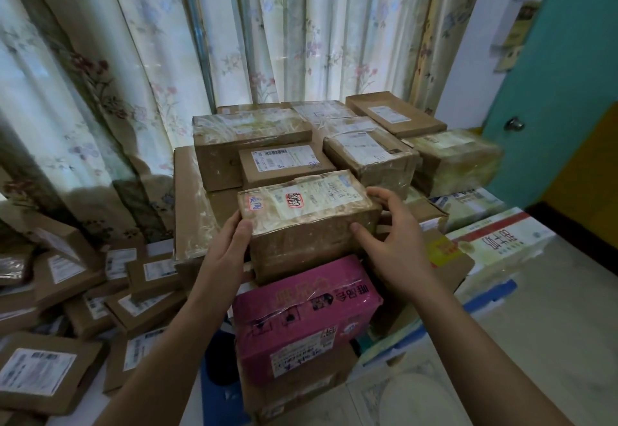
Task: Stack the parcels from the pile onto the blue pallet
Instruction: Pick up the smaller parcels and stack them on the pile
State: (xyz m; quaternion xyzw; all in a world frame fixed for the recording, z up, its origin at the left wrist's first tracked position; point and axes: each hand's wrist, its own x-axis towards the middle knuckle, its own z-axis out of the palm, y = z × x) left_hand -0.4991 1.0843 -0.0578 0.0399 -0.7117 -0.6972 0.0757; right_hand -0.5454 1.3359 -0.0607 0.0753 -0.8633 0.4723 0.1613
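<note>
Nearest the camera, two bare forearms reaching up and forward over the stack. Just below them, a pink carton [306,318] with a torn label, sitting on a brown box and serving as the ledge underneath. On top of it, a taped brown parcel [309,221], white label upward, marked in red. Left hand [230,245] flat against the parcel's left end, fingers straight, pressing rather than gripping. Right hand [398,241] at the right front corner, thumb on the near face, fingers spread toward the top edge, loosely touching, not curled round. Hands well apart, bracketing the box from either side: looks like squaring it up on the stack or settling it down, cannot tell which. Off to the left, lower down, the loose pile of flat brown parcels [83,295], slumped across one another, plenty left to shift. Down to the right, a strip of the blue pallet [495,295] peeking from under the cartons. Beyond the held parcel, more taped boxes packed tight, labels up, edges butted so the layer holds steady. Behind everything, floral curtains [234,41], and a teal door [551,91] at far right.
</note>
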